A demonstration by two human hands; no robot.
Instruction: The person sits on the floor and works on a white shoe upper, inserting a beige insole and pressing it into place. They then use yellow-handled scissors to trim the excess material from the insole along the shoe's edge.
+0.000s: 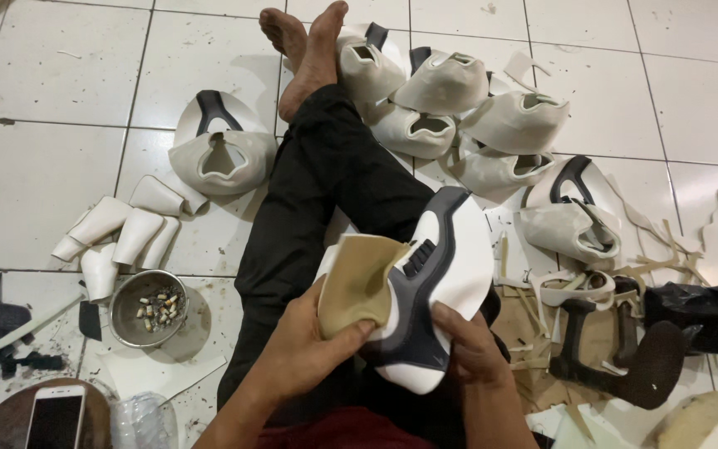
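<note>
Centrally, the left hand [305,353] pinches a tan, folded leather piece [357,283] against a white shoe upper with dark grey trim [446,283]. The right hand [471,345], its grip closed, holds the upper from below, over black-trousered legs [326,183] on the tiled floor [35,175].

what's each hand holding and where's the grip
Left hand pinches a tan piece by its lower edge, against the white and grey shoe upper. Right hand grips the upper's lower end.

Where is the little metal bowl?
In the head view, the small round metal bowl sits on the white tiled floor at lower left, beside the person's black-trousered leg.
</note>
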